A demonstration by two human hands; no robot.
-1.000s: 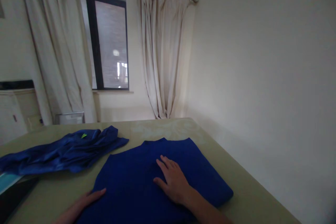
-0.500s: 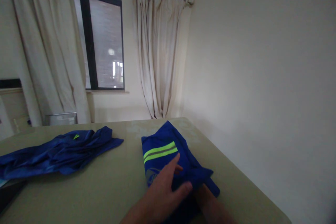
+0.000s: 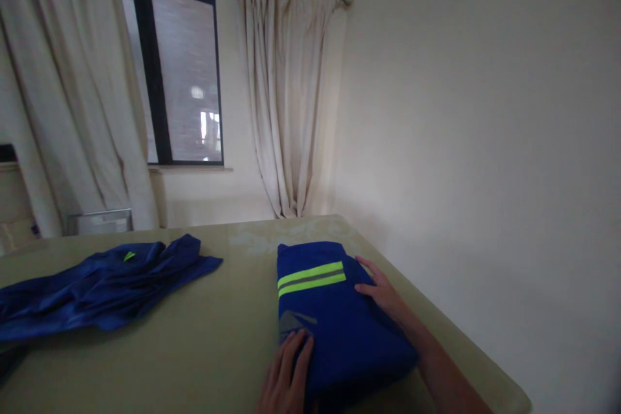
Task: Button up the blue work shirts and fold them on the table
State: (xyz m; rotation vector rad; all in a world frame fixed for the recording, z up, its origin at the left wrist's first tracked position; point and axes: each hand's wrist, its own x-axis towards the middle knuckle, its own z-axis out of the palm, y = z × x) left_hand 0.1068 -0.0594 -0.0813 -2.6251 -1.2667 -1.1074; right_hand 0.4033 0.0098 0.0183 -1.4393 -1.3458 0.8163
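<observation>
A folded blue garment point(image 3: 349, 330) with a yellow-green and grey reflective stripe lies on the table near its right side. My left hand point(image 3: 287, 372) rests on the near left edge of the garment, fingers stretched over a grey print, which it partly covers. At the garment's far right edge is my right hand point(image 3: 383, 291), its thumb and fingers apart and touching the cloth. Neither hand grips it.
A second blue garment point(image 3: 116, 288), crumpled, with a small yellow-green patch, lies at the left on the pale green table point(image 3: 218, 349). Beyond the table's right edge stands a bare wall point(image 3: 475, 142). Curtains point(image 3: 286, 77) and a window point(image 3: 187, 71) are behind.
The garment's peaked far corner and loose right-hand flap now lie folded into a squarer bundle. My right hand has come out to its right edge; my left hand has moved back toward me.
</observation>
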